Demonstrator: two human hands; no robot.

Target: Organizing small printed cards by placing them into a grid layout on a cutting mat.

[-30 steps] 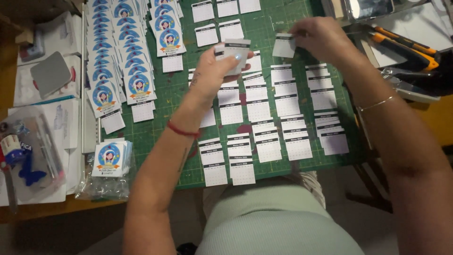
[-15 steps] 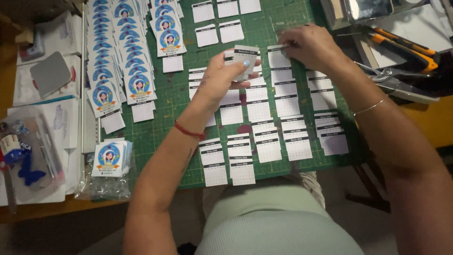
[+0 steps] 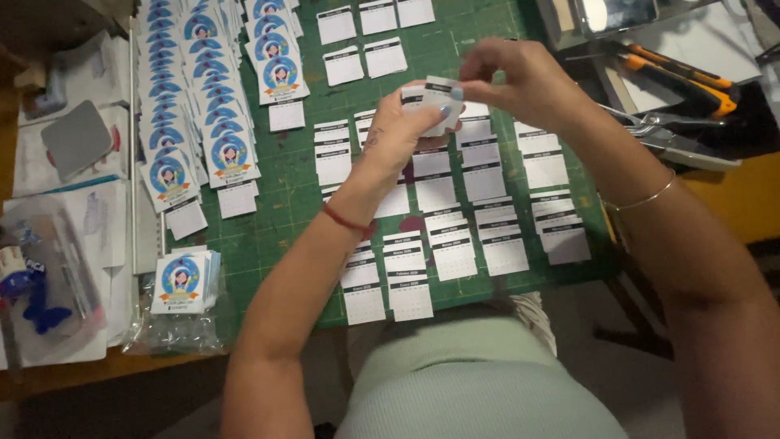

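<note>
My left hand [image 3: 402,134] holds a small stack of white calendar slips [image 3: 439,99] above the green cutting mat [image 3: 284,175]. My right hand [image 3: 520,81] meets it from the right, fingertips pinching the top slip of that stack. Beneath both hands, rows of white slips [image 3: 459,228] with dark headers lie overlapped on the mat. Left of them run columns of blue round-picture cards [image 3: 219,150], each with a white slip under it.
A stack of picture cards [image 3: 183,280] rests on a clear bag at the mat's lower left corner. Orange-handled cutters [image 3: 682,77] and metal pliers [image 3: 674,134] lie at the right. Papers, a grey pad [image 3: 77,138] and a clear pouch [image 3: 49,276] cover the left side.
My right hand came back from the mat at the upper right to the stack in my left hand. My left hand shifted slightly right and up with the stack.
</note>
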